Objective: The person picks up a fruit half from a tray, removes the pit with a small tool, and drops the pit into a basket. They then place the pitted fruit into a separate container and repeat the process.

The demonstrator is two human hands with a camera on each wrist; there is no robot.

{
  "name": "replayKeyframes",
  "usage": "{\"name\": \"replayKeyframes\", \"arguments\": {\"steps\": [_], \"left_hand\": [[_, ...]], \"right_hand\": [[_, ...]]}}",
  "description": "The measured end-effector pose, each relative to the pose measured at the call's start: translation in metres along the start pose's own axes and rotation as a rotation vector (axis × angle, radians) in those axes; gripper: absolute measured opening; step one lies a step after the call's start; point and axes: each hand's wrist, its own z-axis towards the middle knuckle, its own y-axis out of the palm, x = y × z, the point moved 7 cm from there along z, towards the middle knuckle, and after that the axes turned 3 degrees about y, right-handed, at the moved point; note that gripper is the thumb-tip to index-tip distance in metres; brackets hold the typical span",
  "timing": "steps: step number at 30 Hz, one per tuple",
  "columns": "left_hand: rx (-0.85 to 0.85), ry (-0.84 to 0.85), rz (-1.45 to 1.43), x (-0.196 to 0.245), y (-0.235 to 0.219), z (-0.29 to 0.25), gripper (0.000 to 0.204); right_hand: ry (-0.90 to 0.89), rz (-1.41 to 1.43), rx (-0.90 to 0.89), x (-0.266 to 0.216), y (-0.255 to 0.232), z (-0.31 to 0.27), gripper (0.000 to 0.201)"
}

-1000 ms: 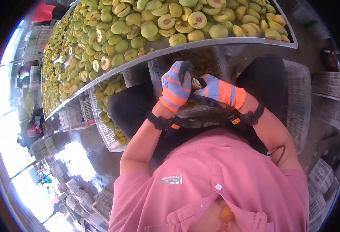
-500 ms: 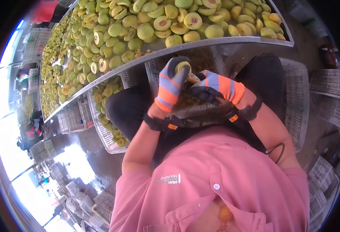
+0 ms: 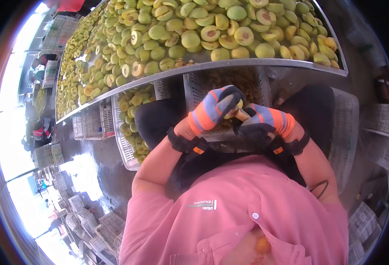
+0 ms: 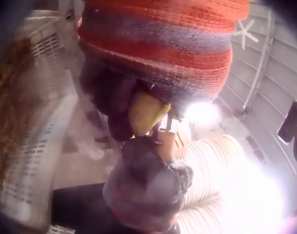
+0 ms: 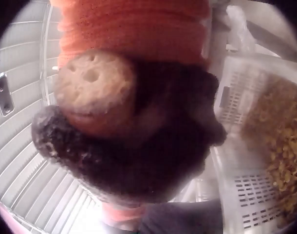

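In the head view the left hand, in a striped glove with dark palm, grips a yellow-green fruit piece. Close beside it the right hand holds a tool with a wooden part facing the fruit. From the left wrist the fruit piece shows between dark fingers, with the wooden part just below it. The right wrist view shows the round wooden handle end sticking out of the curled right hand. The tool's working tip is mostly hidden.
A metal-edged table piled with halved green fruit spans the far side. Under the hands stands a crate of brown scraps; a crate of fruit is at the left, another crate at the right.
The head view has shifted, so the table and crates appear lower and further right. The left hand has turned, its fingers now pointing toward the right hand, with the fruit against the tool.
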Motion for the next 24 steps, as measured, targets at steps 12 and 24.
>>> {"name": "replayKeyframes", "arguments": {"steps": [12,24], "left_hand": [[0.695,0.037,0.085,-0.021,-0.040,-0.070,0.032],[1.300,0.215,0.062,0.013,-0.145,-0.210,0.047]], "right_hand": [[0.045,0.360,0.085,0.012,-0.002,0.035,0.019],[-0.175,0.775,0.051,0.004,-0.061,0.082,0.014]]}}
